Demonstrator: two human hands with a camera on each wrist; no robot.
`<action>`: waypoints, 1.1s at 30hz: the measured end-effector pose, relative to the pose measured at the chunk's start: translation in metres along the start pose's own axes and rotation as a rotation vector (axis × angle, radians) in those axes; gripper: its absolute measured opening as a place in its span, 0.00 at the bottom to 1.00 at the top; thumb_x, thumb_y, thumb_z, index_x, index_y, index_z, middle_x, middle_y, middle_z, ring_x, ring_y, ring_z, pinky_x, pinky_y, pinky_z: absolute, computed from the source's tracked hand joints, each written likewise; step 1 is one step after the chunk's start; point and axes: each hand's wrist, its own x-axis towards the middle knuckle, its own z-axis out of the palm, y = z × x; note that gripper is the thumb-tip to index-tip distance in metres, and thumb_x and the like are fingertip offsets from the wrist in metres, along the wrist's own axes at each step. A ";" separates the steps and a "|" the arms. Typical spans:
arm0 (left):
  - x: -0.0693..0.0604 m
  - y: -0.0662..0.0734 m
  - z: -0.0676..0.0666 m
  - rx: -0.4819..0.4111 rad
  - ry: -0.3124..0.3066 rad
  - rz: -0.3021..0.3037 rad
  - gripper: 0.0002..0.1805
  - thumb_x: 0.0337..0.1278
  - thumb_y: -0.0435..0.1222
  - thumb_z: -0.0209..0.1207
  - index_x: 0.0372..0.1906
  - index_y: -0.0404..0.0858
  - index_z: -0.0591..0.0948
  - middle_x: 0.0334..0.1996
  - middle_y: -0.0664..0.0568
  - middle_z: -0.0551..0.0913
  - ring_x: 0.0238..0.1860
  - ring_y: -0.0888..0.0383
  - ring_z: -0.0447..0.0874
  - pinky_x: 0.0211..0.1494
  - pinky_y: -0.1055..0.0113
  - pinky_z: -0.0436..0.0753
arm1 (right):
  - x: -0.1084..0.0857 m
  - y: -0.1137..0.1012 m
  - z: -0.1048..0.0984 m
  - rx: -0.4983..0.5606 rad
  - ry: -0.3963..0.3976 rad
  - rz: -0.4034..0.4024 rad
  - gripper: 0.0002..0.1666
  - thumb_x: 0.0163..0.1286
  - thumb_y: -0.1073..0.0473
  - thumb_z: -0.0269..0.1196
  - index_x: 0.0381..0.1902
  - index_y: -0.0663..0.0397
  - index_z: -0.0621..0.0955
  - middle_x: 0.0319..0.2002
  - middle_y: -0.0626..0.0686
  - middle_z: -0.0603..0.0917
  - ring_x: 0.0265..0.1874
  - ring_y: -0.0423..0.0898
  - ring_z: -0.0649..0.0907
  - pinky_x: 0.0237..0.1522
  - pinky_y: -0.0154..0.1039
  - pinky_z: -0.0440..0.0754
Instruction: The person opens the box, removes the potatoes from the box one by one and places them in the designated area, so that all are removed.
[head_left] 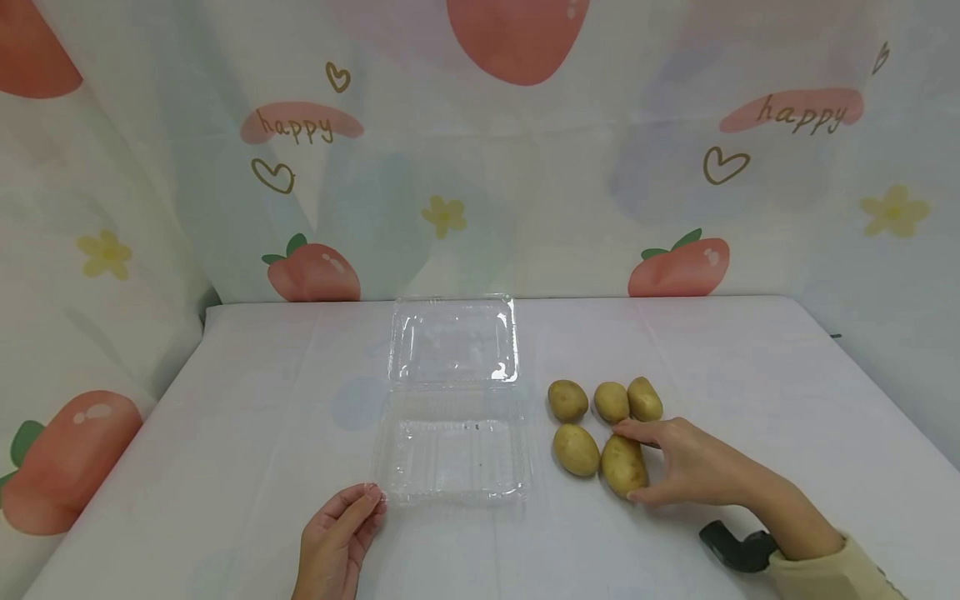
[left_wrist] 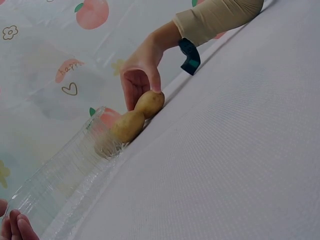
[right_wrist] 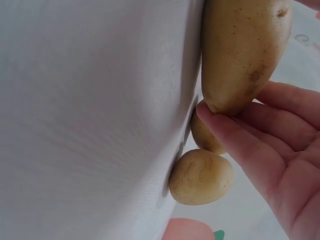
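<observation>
A clear plastic clamshell box [head_left: 452, 462] lies unfolded, its lid [head_left: 453, 342] spread away from me at the back. My left hand [head_left: 341, 533] pinches the box's near left corner between thumb and fingers. Right of the box, several yellow-brown potatoes sit close together in two rows. My right hand [head_left: 693, 467] grips the front right potato [head_left: 624, 468], thumb at its near end and fingers at its far end. In the right wrist view this potato [right_wrist: 245, 55] fills the top, with two smaller potatoes beyond it. It appears to rest on the table.
A white cloth covers the table [head_left: 247, 500]. Next to the gripped potato is another potato [head_left: 576, 450]; a back-row potato [head_left: 567, 401] stands behind that. A dark curved strap piece [head_left: 738, 547] is at my right wrist. A printed curtain [head_left: 540, 183] hangs behind the table.
</observation>
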 end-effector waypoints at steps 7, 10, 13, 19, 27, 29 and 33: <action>0.000 -0.001 0.000 0.010 0.006 -0.004 0.02 0.56 0.29 0.59 0.34 0.35 0.78 0.32 0.51 0.80 0.35 0.60 0.80 0.42 0.71 0.79 | 0.000 0.002 -0.001 0.015 -0.010 0.001 0.42 0.49 0.43 0.71 0.53 0.67 0.75 0.51 0.54 0.79 0.49 0.43 0.76 0.47 0.39 0.77; 0.000 -0.001 0.000 0.015 0.008 -0.003 0.02 0.56 0.29 0.59 0.34 0.35 0.78 0.32 0.51 0.80 0.35 0.60 0.80 0.42 0.71 0.79 | -0.001 0.003 -0.001 0.019 -0.009 0.008 0.42 0.49 0.41 0.70 0.54 0.66 0.75 0.51 0.54 0.79 0.49 0.43 0.76 0.47 0.39 0.77; 0.000 -0.001 0.000 0.013 0.011 -0.003 0.02 0.55 0.29 0.59 0.34 0.35 0.78 0.32 0.51 0.80 0.35 0.60 0.80 0.41 0.71 0.79 | -0.002 0.003 -0.001 0.024 -0.003 0.016 0.43 0.50 0.40 0.69 0.54 0.66 0.75 0.51 0.55 0.79 0.49 0.43 0.76 0.46 0.39 0.77; 0.000 -0.001 0.001 0.008 0.014 -0.007 0.03 0.55 0.29 0.60 0.34 0.35 0.78 0.32 0.51 0.81 0.35 0.60 0.80 0.42 0.71 0.79 | -0.003 0.002 -0.002 0.036 0.005 0.031 0.43 0.50 0.39 0.69 0.54 0.65 0.75 0.50 0.54 0.79 0.48 0.46 0.78 0.45 0.40 0.78; -0.001 0.000 0.001 0.015 0.017 -0.012 0.04 0.56 0.30 0.60 0.36 0.35 0.78 0.33 0.51 0.81 0.36 0.60 0.80 0.42 0.71 0.79 | -0.007 -0.002 -0.012 0.076 0.007 0.074 0.41 0.49 0.40 0.70 0.54 0.62 0.76 0.50 0.56 0.79 0.44 0.54 0.80 0.41 0.45 0.80; -0.001 0.000 0.001 0.013 0.016 -0.013 0.04 0.56 0.30 0.60 0.36 0.35 0.78 0.33 0.51 0.80 0.35 0.60 0.80 0.42 0.71 0.79 | -0.009 -0.003 -0.015 0.070 0.024 0.071 0.40 0.49 0.41 0.70 0.53 0.62 0.76 0.50 0.57 0.79 0.43 0.55 0.81 0.40 0.46 0.80; -0.002 0.001 0.001 0.012 0.012 -0.012 0.04 0.56 0.31 0.60 0.36 0.35 0.78 0.33 0.51 0.80 0.36 0.60 0.80 0.42 0.71 0.79 | -0.013 -0.004 -0.020 0.062 0.048 0.055 0.39 0.50 0.43 0.70 0.53 0.64 0.76 0.50 0.60 0.79 0.43 0.56 0.81 0.39 0.45 0.81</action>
